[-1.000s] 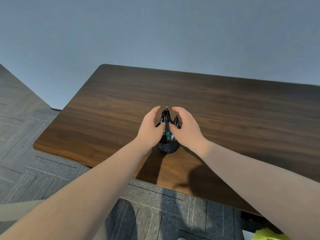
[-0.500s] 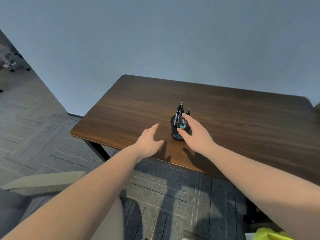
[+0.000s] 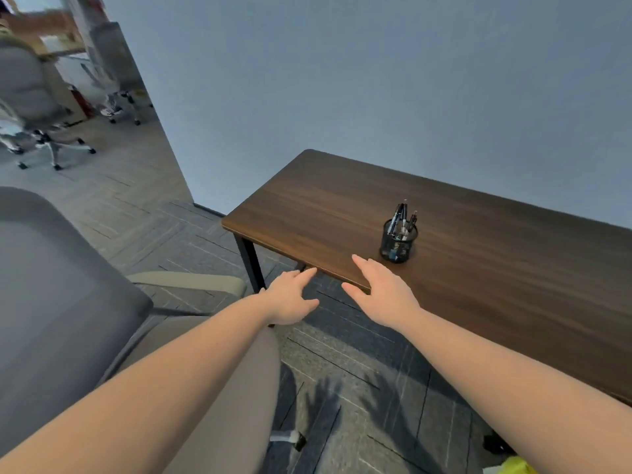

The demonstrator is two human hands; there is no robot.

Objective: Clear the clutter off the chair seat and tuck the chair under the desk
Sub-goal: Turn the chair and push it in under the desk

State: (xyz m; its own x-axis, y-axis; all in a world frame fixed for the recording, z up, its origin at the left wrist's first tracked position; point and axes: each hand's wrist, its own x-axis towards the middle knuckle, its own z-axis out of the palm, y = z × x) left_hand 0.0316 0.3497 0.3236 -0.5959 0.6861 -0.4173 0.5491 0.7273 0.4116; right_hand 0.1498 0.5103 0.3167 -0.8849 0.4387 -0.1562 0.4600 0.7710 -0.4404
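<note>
Upright on desk (image 3: 478,268): mesh pen cup (image 3: 397,244) with pens (image 3: 400,217)

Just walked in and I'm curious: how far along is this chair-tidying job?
Done, it seems: the pen cup stands on the desk, and the visible part of the seat looks bare. In hand: nothing; the left hand and right hand are open and empty, off the cup. Left: the chair sits out beside the desk, not yet tucked under.
</note>
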